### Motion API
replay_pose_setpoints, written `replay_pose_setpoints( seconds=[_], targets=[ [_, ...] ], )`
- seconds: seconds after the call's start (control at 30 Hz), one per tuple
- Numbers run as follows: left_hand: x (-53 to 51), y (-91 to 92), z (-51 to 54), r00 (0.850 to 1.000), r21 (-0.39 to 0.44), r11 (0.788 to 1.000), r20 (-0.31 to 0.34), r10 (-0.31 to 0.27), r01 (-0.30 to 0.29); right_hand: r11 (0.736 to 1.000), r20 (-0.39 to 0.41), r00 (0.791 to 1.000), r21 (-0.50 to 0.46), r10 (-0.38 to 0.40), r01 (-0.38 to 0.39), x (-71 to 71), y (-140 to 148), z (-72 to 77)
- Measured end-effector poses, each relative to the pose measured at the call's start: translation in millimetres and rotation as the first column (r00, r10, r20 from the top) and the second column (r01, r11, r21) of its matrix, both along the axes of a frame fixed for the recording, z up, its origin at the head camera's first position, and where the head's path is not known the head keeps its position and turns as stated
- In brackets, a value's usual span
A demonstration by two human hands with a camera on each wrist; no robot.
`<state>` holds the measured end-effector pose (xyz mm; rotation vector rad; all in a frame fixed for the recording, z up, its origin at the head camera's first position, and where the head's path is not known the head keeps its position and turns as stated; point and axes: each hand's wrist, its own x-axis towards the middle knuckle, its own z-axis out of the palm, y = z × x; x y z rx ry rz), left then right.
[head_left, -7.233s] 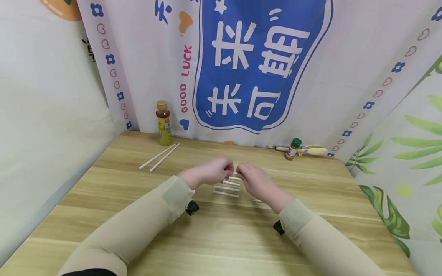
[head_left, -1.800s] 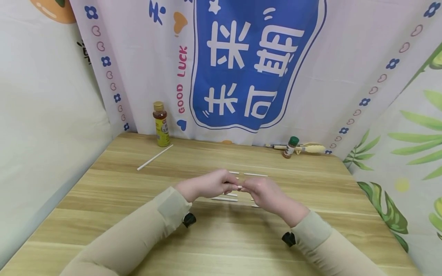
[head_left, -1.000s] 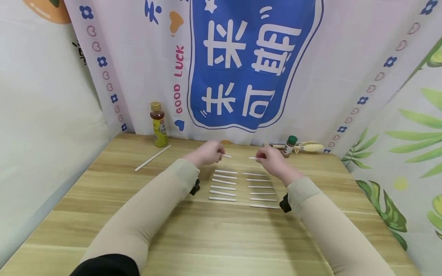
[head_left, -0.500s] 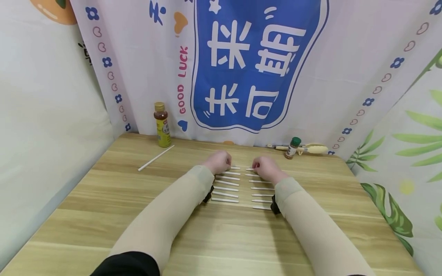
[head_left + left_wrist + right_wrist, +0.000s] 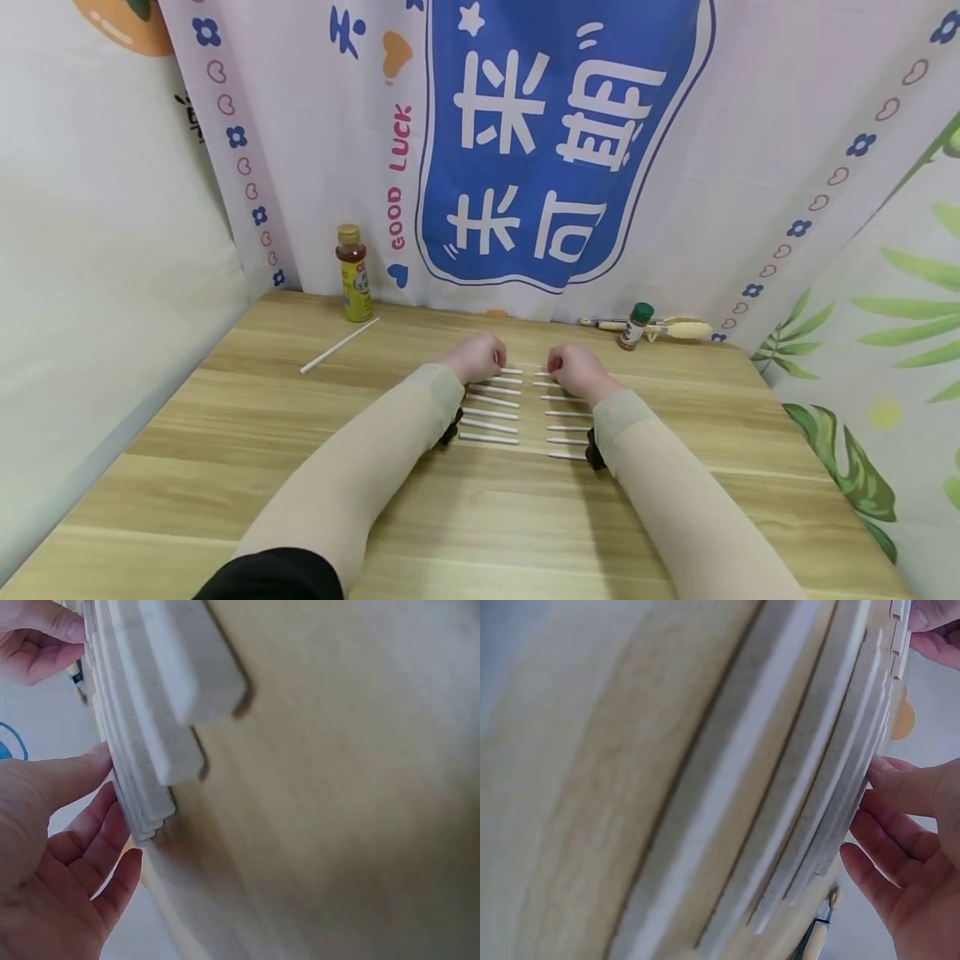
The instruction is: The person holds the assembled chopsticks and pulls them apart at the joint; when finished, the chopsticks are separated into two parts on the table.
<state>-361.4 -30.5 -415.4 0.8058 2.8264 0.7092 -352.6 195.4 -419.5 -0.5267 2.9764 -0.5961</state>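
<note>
Short white chopstick halves lie in two columns on the wooden table. The left column (image 5: 489, 438) looks thicker than the right column (image 5: 567, 456). At the far end of the left column, my left hand (image 5: 474, 358) pinches the farthest half (image 5: 512, 371), which lies on or just above the table. Opposite it, my right hand (image 5: 577, 371) pinches the farthest half (image 5: 542, 373) on its own side. In the left wrist view the thumb (image 5: 82, 776) touches the edge of the stacked-looking pieces. The right thumb (image 5: 896, 786) does likewise in the right wrist view.
One full-length white chopstick (image 5: 340, 346) lies slanted at the left. Behind it stands a yellow-labelled bottle (image 5: 356, 275). A small green-capped jar (image 5: 636, 326) and cream-tipped tongs (image 5: 686, 327) are at the back right, near the hanging cloth (image 5: 345, 167).
One of two long chopsticks left the left side. My hands met, then parted with a half each, and came down at the far ends of the columns. In the last half second they barely moved.
</note>
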Motion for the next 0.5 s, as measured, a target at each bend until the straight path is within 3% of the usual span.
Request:
replay_pose_setpoints(
  seconds=[0.13,0.27,0.4,0.5],
  targets=[
    [-0.3,-17.8,5.4,0.998,0.135,0.99,0.042,0.038,-0.044,1.0,0.002,1.0,0.027,0.009,-0.009,-0.3,-2.3,0.1],
    [-4.4,-63.3,12.4,0.981,0.193,0.962,0.054,0.188,-0.195,0.999,0.01,1.0,0.037,0.003,-0.003,-0.6,-3.4,0.2],
    [-10.0,-131.9,10.7,0.923,0.085,0.92,-0.014,0.386,-0.383,0.999,0.012,1.0,0.042,-0.012,0.012,-0.9,-2.5,0.7],
    [-6.5,-180.7,6.4,0.875,-0.004,0.875,-0.006,0.485,-0.485,0.999,0.011,1.0,0.046,-0.014,0.013,-0.8,-0.9,0.5]
  ],
)
